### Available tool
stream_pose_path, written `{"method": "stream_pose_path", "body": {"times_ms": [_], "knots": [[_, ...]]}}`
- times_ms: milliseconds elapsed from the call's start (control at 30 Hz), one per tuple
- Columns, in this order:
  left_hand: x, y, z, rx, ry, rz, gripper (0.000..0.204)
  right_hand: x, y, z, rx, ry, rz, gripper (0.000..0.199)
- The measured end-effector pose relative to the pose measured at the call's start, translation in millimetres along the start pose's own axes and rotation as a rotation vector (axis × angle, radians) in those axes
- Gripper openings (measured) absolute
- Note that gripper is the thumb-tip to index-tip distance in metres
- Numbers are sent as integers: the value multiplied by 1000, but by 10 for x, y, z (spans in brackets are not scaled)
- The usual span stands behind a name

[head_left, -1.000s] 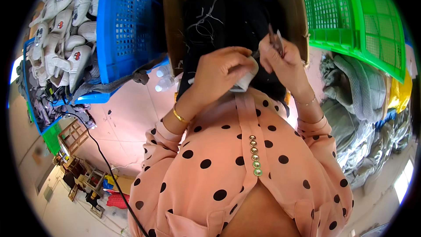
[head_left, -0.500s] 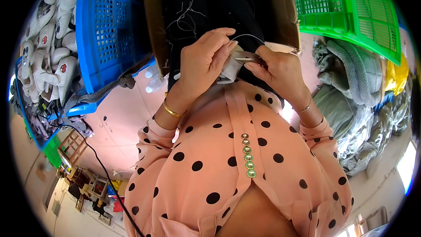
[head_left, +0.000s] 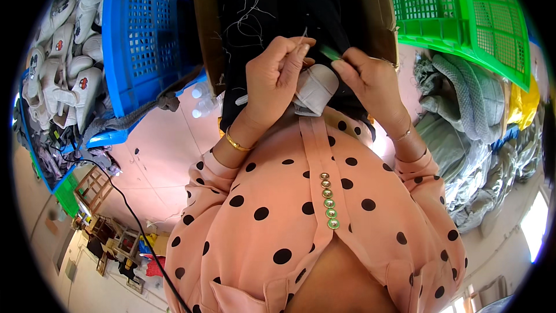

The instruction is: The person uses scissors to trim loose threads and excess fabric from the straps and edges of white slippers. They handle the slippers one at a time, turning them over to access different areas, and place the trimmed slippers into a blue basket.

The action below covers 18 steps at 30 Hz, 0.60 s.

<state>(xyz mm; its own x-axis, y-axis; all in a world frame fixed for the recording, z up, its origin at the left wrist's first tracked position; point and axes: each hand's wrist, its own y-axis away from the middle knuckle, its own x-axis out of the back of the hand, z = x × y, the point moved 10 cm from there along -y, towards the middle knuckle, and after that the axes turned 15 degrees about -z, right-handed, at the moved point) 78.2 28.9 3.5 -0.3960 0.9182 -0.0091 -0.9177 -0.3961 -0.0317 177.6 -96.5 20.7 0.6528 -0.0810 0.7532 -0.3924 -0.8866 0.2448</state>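
A white shoe lies at my lap, its rounded end showing just right of my left hand. Thumb and forefinger of that hand are pinched together, and a short bit of white thread sticks up from them. Its other fingers are hidden, so I cannot tell whether they also grip the shoe. To the right, apart from the shoe, my right hand is closed around small snips; only their green end shows beyond the fingers.
Loose white threads cling to my dark trousers. A cardboard box edges my legs. At left stand a blue basket and a pile of white shoes; at right, a green basket above grey bundles. A black cable hangs at lower left.
My right hand has drawn slightly away from the shoe, and the metal blades seen before are out of sight. The thread no longer stretches between the hands. More of the shoe shows.
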Motion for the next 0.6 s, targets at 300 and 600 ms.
{"method": "stream_pose_path", "body": {"times_ms": [300,600], "knots": [[-124,64,-327,221,418,-44,29,-199,184,-51,-115,-74,-121,38],[23,-14,-134,245,-275,-549,45,-333,32,416,-46,-761,-397,48]]}}
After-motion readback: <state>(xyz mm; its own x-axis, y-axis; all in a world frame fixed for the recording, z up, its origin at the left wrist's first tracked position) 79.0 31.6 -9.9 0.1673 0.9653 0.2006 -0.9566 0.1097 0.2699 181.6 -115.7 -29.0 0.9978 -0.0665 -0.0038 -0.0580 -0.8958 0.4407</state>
